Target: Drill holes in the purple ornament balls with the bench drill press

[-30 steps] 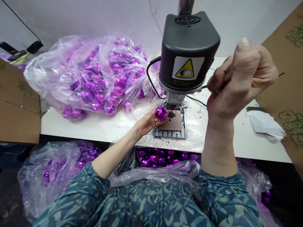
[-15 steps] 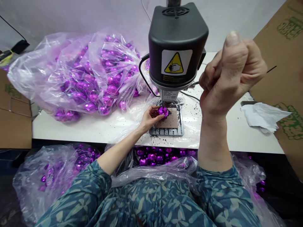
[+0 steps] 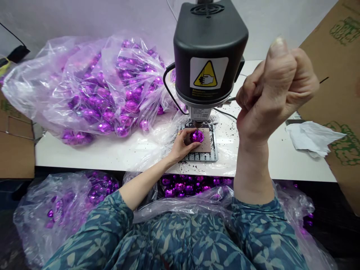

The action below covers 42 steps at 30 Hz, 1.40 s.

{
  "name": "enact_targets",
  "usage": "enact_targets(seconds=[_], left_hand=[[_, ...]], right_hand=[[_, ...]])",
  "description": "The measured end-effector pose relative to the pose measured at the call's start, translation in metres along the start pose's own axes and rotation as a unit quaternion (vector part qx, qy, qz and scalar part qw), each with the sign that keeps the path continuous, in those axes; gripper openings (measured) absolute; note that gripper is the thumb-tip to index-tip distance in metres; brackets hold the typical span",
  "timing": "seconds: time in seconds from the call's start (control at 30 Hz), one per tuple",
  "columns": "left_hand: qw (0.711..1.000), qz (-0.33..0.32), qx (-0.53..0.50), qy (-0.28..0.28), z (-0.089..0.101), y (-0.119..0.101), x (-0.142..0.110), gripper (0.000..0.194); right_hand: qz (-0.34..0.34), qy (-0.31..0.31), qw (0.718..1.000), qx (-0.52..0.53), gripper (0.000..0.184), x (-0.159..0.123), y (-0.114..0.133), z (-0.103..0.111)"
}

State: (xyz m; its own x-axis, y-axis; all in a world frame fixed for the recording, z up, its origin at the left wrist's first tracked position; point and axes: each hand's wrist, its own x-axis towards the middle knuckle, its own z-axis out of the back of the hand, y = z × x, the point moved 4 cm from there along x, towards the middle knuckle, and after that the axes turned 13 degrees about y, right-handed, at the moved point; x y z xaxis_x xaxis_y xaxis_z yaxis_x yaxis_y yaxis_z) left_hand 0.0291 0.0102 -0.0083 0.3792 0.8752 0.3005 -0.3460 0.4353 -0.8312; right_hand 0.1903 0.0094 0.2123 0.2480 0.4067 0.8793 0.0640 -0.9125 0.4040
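Note:
Between the thumb and fingers of my left hand (image 3: 180,145) is a shiny purple faceted ball (image 3: 197,136). The ball rests on a small brown board (image 3: 206,147) over the slotted metal base (image 3: 213,156) of a black bench drill press (image 3: 209,41). Directly above the ball is the drill's lower end, its tip hidden or too small to make out. My right hand (image 3: 277,92) is raised beside the machine's head, fingers closed in a fist. A thin dark rod (image 3: 324,80) shows behind that fist; whatever the fist grips is hidden.
A large clear bag of purple balls (image 3: 112,97) lies on the white table (image 3: 92,152) at left. Another open bag (image 3: 182,208) of balls sits below the front edge. Dark shavings surround the base. White paper (image 3: 312,138) and a cardboard box (image 3: 334,63) are at right.
My left hand has shifted slightly right with the purple ball, now under the drill with fingers around its far and near sides. My right fist stays raised, nearly unmoved.

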Motion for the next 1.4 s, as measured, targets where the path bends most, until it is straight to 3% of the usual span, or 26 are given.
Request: enact_targets(seconds=[0.2,0.4,0.7,0.9,1.2,1.27,1.4], left_hand=[[0.999,0.017,-0.040,-0.007,-0.004,0.007,0.001,0.050],[1.000,0.008,-0.030,-0.007,-0.004,0.007,0.001,0.049],[1.000,-0.005,-0.007,-0.010,-0.003,0.006,0.001,0.048],[1.000,-0.017,0.006,-0.017,-0.003,0.008,0.001,0.047],[1.000,-0.009,-0.003,-0.017,-0.005,0.008,0.000,0.047],[1.000,-0.008,-0.010,-0.017,-0.005,0.007,0.001,0.048],[1.000,-0.005,-0.019,-0.015,-0.005,0.007,0.001,0.049]], right_hand=[[0.009,-0.011,0.999,-0.045,0.052,-0.009,0.008,0.000],[-0.025,-0.026,0.997,-0.070,0.061,-0.033,0.015,0.007],[0.056,-0.021,0.996,-0.067,0.057,-0.050,0.004,0.015],[0.193,0.039,0.977,-0.076,0.048,-0.055,0.002,0.017],[0.229,0.062,0.967,-0.093,0.047,-0.065,-0.001,0.021],[0.204,0.049,0.973,-0.097,0.050,-0.061,0.002,0.019],[0.075,-0.015,0.995,-0.067,0.057,-0.032,0.004,0.011]])
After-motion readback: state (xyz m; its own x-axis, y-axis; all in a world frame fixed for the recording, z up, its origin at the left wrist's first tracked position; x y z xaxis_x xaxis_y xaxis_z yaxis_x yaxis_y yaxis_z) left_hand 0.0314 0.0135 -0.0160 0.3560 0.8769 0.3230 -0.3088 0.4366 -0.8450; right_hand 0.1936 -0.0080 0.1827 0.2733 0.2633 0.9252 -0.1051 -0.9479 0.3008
